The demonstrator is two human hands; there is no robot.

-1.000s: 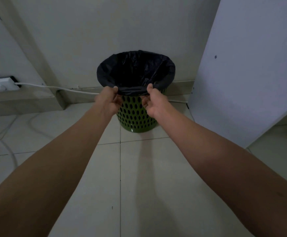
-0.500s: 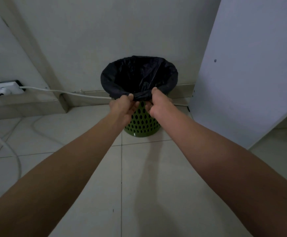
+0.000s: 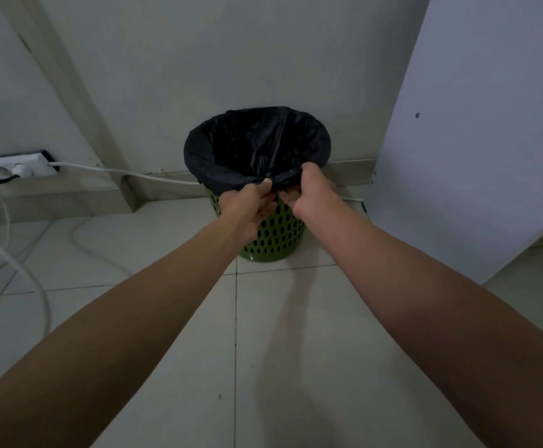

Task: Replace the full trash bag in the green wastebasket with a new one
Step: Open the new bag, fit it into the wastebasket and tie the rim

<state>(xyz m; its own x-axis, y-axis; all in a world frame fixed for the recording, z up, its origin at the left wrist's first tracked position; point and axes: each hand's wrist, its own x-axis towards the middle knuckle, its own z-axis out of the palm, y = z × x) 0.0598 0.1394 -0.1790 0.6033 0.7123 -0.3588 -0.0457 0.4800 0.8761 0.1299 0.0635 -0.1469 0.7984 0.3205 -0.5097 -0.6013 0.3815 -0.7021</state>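
Item: green perforated plastic wastebasket (image 3: 276, 244), upright on the pale tiled floor (image 3: 263, 367) against the wall, lined with a black plastic trash bag (image 3: 257, 140) whose edge is folded over the rim all round. Left hand (image 3: 244, 208) and right hand (image 3: 312, 192) are both at the near rim, close together, fingers (image 3: 265, 184) curled and pinching the bag's gathered edge. Status, as judged: bag seated in the basket, no second bag in view, contents not visible; whether this is the full bag about to be lifted or a fresh one being fitted cannot be told.
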